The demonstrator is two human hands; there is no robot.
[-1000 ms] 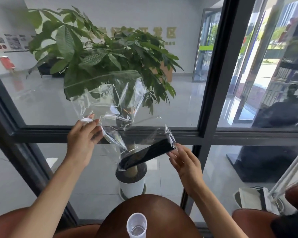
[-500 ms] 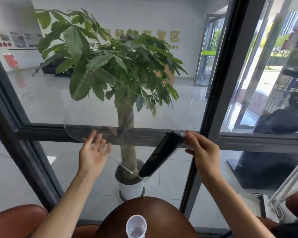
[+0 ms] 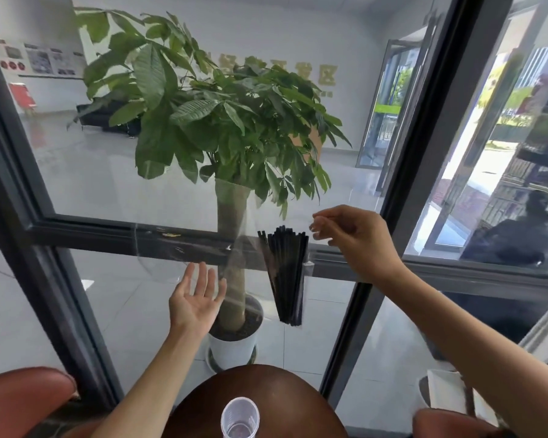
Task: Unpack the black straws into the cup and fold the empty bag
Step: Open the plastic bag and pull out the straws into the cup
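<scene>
Your right hand (image 3: 358,240) pinches the clear bag (image 3: 247,248) with black straws (image 3: 286,273) inside, your left hand (image 3: 196,298) spread, the cup (image 3: 240,417) below holds nothing, no readable writing.

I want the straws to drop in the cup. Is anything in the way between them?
Only the clear bag: the straws hang inside it from the right hand, up above the cup. Nothing else shows in that gap. The left hand is off to the side.

Above the clear cup (image 3: 240,417), the right hand (image 3: 351,238) pinches the transparent bag (image 3: 234,248) with black straws (image 3: 285,273) hanging upright, the left hand (image 3: 196,298) spread open just left.
</scene>
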